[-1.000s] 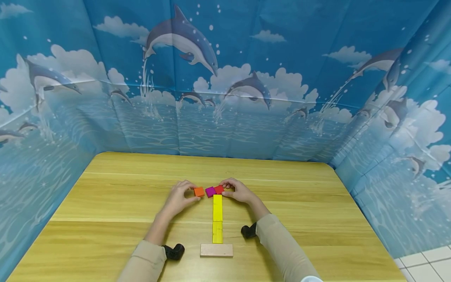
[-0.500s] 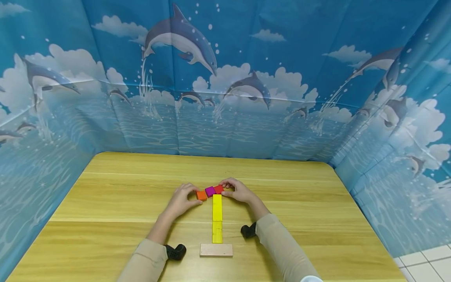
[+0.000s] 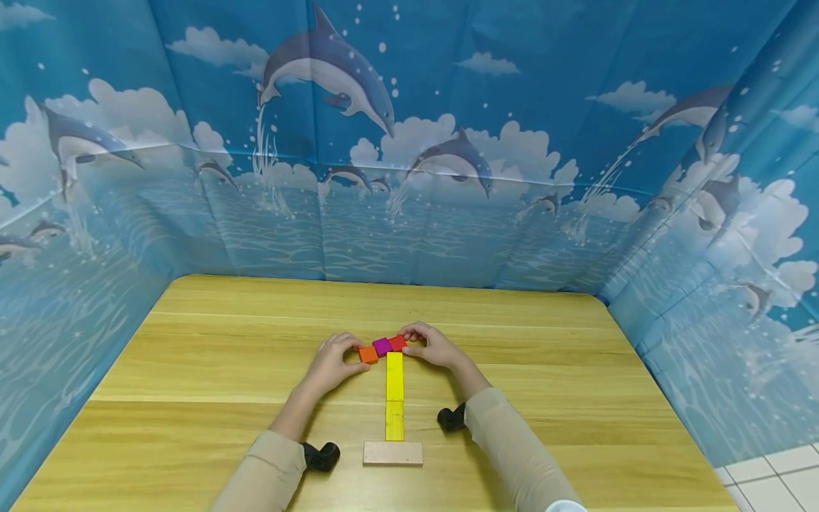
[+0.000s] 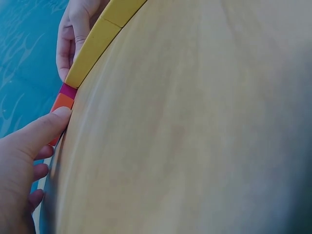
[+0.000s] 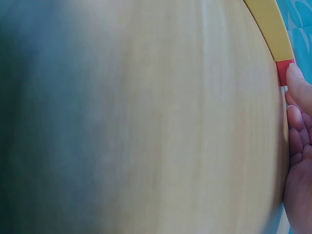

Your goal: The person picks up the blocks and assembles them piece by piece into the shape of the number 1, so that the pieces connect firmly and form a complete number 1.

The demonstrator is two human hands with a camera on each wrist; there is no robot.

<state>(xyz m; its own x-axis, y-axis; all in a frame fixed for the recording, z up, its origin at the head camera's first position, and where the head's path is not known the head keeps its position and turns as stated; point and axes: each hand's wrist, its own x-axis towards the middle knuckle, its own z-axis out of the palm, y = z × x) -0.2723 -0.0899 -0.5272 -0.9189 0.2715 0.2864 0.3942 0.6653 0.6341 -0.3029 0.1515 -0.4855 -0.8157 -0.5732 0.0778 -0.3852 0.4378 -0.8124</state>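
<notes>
My left hand (image 3: 333, 360) pinches an orange block (image 3: 367, 355) between thumb and fingers. That block lies against the left side of a purple block (image 3: 382, 347). On the purple block's right sits a red block (image 3: 397, 343), gripped at its right end by my right hand (image 3: 436, 348). The three small blocks form a slightly slanted row. Below the row, two yellow blocks (image 3: 394, 377) lie end to end in a line toward me. In the left wrist view my thumb rests on the orange block (image 4: 62, 101); in the right wrist view the other thumb touches the red block (image 5: 282, 72).
A pale wooden block (image 3: 393, 454) lies crosswise at the near end of the yellow line. Black wrist devices (image 3: 322, 456) jut from both sleeves. Behind the wooden table (image 3: 544, 341) hangs a blue dolphin-print curtain (image 3: 409, 235).
My left hand has moved right and slightly nearer with the orange block, closing the gap to the purple one. My right hand stays on the red block.
</notes>
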